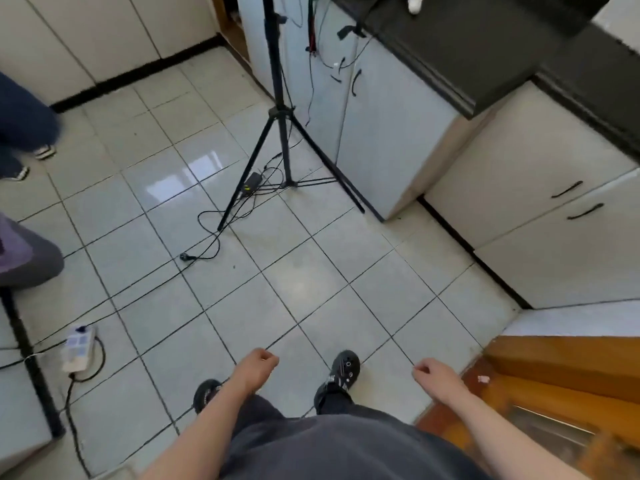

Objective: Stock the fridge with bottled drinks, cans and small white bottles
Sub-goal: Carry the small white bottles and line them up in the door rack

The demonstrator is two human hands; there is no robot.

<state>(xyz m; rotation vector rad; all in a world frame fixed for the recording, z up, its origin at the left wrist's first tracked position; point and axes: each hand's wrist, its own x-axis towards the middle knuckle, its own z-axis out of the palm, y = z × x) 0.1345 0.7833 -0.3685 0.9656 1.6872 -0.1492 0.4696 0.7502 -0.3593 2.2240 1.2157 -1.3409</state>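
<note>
Pale glossy floor tiles [311, 278] with dark grout fill most of my feed from the head camera. Cream cabinets [391, 133] with dark handles run along the right, under a black countertop [467, 46]. A black tripod [282, 133] stands on the tiles just beside the cabinets, thin cables trailing from its feet to a small adapter [251, 183]. Orange-brown woodwork [554, 368] occupies the lower right corner. At the left edge I see another person's dark trouser legs [24, 119], blurred. A white power strip [79, 344] lies on the floor at lower left, with a black lead plugged in.

Lower down, the wearer's black shoe [343, 370] is planted on the tiles between the two bare forearms. The left hand [258, 367] and right hand [433, 374] hang well apart, fingers loosely curled, each holding nothing.

A small white object [415, 3] sits on the countertop at the top edge, cut off by the frame; I cannot tell whether it is one of the white bottles.
</note>
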